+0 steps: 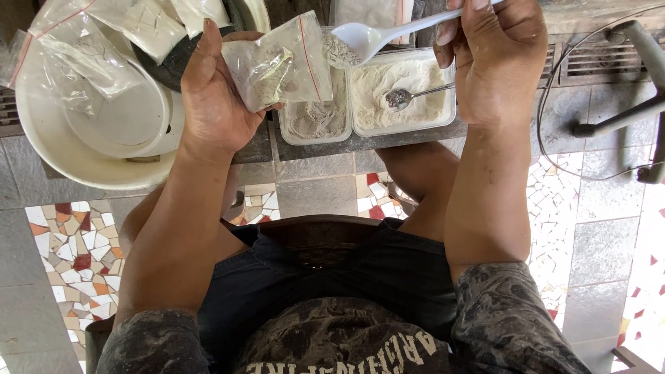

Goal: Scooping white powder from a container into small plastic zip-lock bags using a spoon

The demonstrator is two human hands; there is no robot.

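grey stone slab [360, 144], two powder tubs [402, 86], white basin [48, 145]

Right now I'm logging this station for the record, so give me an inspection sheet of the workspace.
Surface: dark stone slab bearing the tubs; mosaic tile floor below.
Job's things: small clear zip bag, part-filled with greyish powder; white plastic spoon loaded with powder at the bag's mouth.
Clutter: two clear tubs of powder; metal spoon in the right tub; filled bags over a white basin.
Grippers: left hand holds the bag; right hand holds the white spoon.
Cables: thin cable at right.
Surroundings: metal frame.
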